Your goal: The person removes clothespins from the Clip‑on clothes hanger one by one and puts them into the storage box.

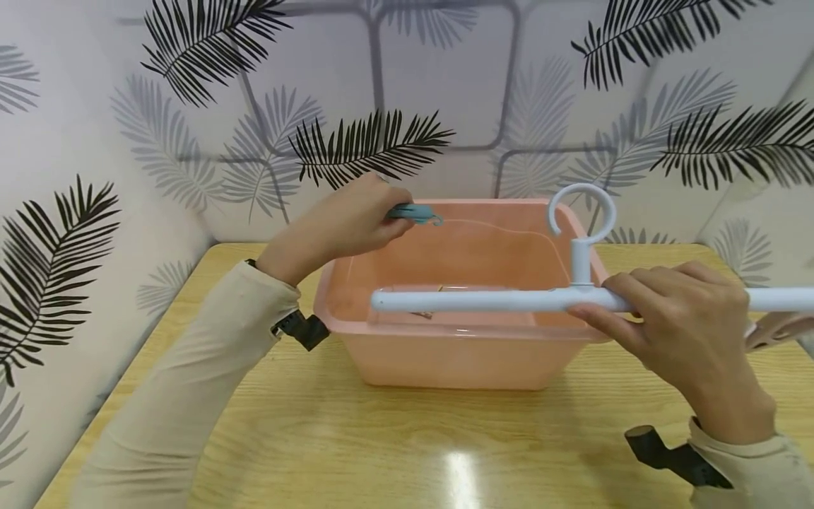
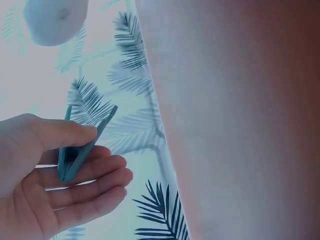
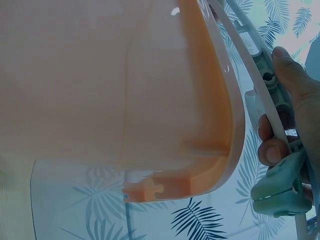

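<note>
My left hand (image 1: pixel 356 215) is over the back left of a pink plastic basin (image 1: pixel 454 360), pinching a teal clothespin (image 1: pixel 416 213) with a small hook at its end. In the left wrist view the clothespin (image 2: pixel 82 150) lies between thumb and fingers, its two legs spread apart in a V. My right hand (image 1: pixel 689 329) grips the bar of a pale blue clothes hanger (image 1: pixel 483 301), with its round hook upright. The bar stretches across the front of the basin in the head view. A green clip (image 3: pixel 280 192) is on the hanger beside my fingers in the right wrist view.
The basin stands on a wood-grain table (image 1: pixel 356 438), and a few small things lie on its floor, partly hidden by the hanger bar. Behind and to the left rises a leaf-patterned wall covering (image 1: pixel 439 78). At the far right, a pinkish part (image 1: pixel 779 329) shows below the bar.
</note>
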The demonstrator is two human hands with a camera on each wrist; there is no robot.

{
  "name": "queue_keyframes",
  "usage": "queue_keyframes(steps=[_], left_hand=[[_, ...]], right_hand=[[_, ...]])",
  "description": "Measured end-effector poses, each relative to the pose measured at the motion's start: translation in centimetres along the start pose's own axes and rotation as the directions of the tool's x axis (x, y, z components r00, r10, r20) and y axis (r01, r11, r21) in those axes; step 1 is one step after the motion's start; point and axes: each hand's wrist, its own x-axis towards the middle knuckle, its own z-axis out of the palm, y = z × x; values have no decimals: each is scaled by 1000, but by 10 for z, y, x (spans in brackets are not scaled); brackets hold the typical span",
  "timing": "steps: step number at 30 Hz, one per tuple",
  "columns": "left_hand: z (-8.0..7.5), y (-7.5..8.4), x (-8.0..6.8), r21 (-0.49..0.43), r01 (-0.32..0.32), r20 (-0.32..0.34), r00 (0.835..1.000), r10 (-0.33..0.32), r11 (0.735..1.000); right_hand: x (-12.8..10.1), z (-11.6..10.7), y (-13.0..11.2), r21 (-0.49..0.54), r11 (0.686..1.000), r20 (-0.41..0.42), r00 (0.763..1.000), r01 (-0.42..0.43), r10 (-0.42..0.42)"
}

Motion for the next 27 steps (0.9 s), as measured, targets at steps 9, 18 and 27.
queue_keyframes(steps=[9,18,27], left_hand=[[-12,10,4,64,44,171,984,-54,997],[-15,9,2,82,73,129,988,-83,994],[-26,28,-15,38,2,106,994,-6,999]], right_hand=[[2,-1,-1,2,1000,14,1000,13,-13],[2,0,-2,-6,1000,55,998,28,-28],[5,10,-11,24,999,-16,999,30,-29]])
